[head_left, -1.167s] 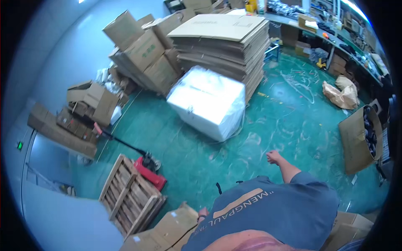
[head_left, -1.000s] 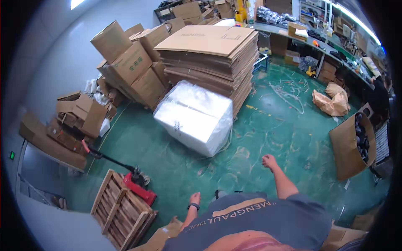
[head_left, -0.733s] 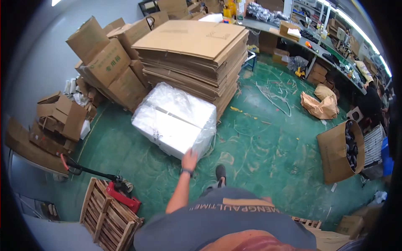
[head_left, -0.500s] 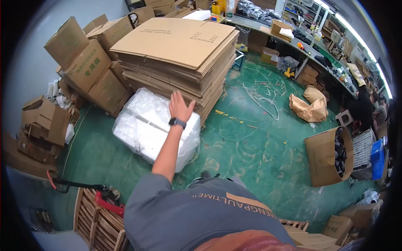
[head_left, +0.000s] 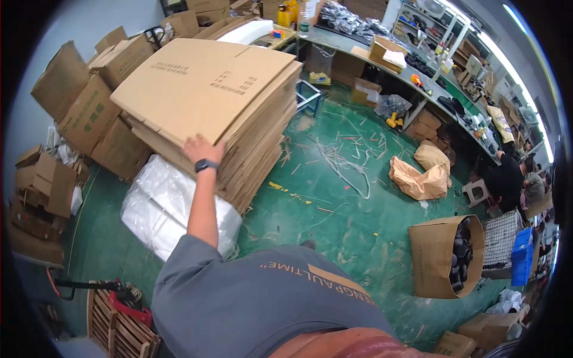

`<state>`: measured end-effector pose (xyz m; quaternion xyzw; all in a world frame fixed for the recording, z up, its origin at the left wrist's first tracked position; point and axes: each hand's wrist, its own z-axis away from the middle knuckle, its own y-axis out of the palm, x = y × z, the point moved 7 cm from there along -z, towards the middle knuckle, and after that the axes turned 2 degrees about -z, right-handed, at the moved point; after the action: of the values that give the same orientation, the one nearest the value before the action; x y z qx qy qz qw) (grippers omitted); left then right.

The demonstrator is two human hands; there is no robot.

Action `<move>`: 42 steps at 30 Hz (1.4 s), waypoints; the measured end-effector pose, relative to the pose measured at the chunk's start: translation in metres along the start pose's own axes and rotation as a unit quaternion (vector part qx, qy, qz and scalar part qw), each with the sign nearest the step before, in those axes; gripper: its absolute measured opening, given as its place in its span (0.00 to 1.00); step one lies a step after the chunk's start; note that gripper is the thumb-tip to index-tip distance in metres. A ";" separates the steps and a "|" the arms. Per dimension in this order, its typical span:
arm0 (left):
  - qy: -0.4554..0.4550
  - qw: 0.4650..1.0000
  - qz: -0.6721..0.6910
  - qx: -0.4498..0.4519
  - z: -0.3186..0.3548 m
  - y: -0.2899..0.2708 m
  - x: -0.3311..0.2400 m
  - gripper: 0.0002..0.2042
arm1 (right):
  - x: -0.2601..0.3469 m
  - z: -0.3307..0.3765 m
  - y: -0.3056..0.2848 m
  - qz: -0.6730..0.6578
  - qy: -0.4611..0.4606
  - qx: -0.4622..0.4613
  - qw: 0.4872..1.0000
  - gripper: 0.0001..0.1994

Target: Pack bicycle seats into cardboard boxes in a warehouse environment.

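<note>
My left hand (head_left: 203, 152) is at the near edge of a tall stack of flattened cardboard boxes (head_left: 203, 83). Its fingers are apart, with the tips against the edge of the top sheets, and no sheet is seen lifted. A dark watch (head_left: 206, 164) is on that wrist. Below the forearm, a white bundle wrapped in clear plastic (head_left: 161, 200) lies on the floor against the stack. My right hand is out of view.
Open cartons (head_left: 89, 113) are piled at the left. A wooden pallet (head_left: 119, 322) stands by a red pallet jack (head_left: 128, 310). To the right are an open carton of dark items (head_left: 439, 262) and crumpled brown paper (head_left: 421, 179). Strap scraps (head_left: 346, 170) litter the green floor near a workbench (head_left: 358, 53).
My left hand has moved from over the white bundle up to the edge of the cardboard stack. The whole view has shifted, so the stack appears farther left and larger.
</note>
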<state>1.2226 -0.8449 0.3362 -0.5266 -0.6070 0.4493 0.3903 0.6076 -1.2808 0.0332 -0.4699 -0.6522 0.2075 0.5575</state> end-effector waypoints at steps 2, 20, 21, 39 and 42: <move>-0.016 1.000 -0.013 0.001 -0.001 -0.011 -0.017 0.55 | -0.034 -0.028 -0.012 0.003 0.004 -0.017 1.000 0.10; 0.241 0.941 0.128 -0.201 -0.054 0.029 -0.502 0.25 | -0.441 -0.358 0.069 -0.254 0.524 0.243 0.776 0.20; 0.260 0.932 0.154 -0.200 -0.072 0.046 -0.534 0.25 | -0.441 -0.375 0.079 -0.245 0.454 0.249 0.820 0.22; 0.425 0.849 0.289 -0.125 -0.239 0.085 -1.008 0.15 | -0.324 -1.126 -0.219 0.156 -0.201 -0.075 0.964 0.34; 0.373 0.871 0.301 -0.113 -0.268 0.079 -1.049 0.09 | -0.340 -1.207 -0.197 0.133 -0.301 -0.025 0.944 0.31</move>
<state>1.6463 -1.8444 0.3384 -0.8526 -0.2754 0.2438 0.3712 1.6238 -1.9669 0.3620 -0.4819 -0.7259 0.3951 0.2910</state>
